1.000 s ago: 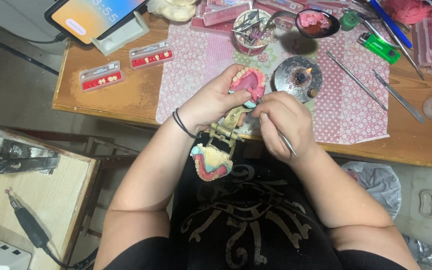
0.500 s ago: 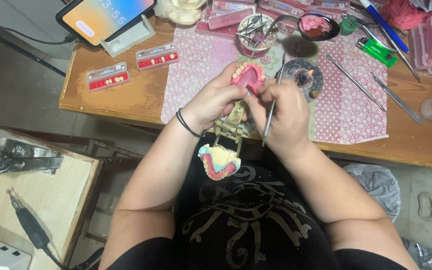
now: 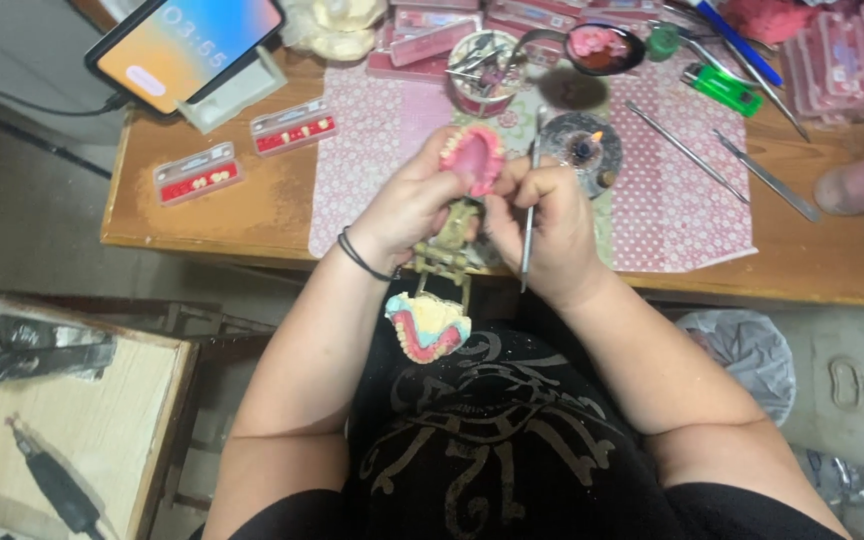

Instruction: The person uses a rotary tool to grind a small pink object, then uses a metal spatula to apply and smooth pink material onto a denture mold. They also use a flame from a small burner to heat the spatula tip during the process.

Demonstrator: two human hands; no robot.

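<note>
My left hand grips a brass hinged denture frame opened wide. Its upper half carries a pink wax denture with teeth, turned up toward me. The lower half, a plaster cast with a pink wax rim, hangs down over my lap. My right hand holds a thin metal wax tool nearly upright, its tip close to a small lit burner on the table. The right thumb rests against the pink denture.
A wooden table with a pink dotted mat holds two boxes of false teeth, a propped phone, a tool cup, long metal instruments, a green lighter. A handpiece lies on a side bench.
The right hand has swung the metal tool from pointing down toward my lap to nearly upright, tip by the burner. The view has shifted so the table sits lower in frame.
</note>
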